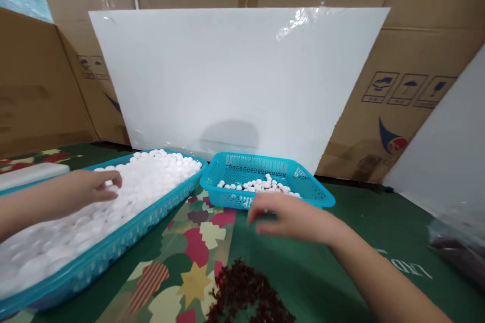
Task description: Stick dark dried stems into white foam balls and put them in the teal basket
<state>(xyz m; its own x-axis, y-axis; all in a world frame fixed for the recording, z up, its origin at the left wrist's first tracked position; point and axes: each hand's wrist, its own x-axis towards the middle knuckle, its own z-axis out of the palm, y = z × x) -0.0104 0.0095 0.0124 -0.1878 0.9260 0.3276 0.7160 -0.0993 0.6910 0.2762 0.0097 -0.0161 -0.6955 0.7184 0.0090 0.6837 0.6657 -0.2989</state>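
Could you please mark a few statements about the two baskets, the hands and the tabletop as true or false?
1. The left hand rests on the white balls in the large blue basket. True.
2. The small blue basket is heaped to the brim. False: only a thin layer of small white balls lies on its bottom.
3. The right hand hovers in front of the small basket. True.
4. The dark red pile lies inside the large basket. False: it lies on the table cover.
5. A white board leans against cardboard boxes behind the baskets. True.
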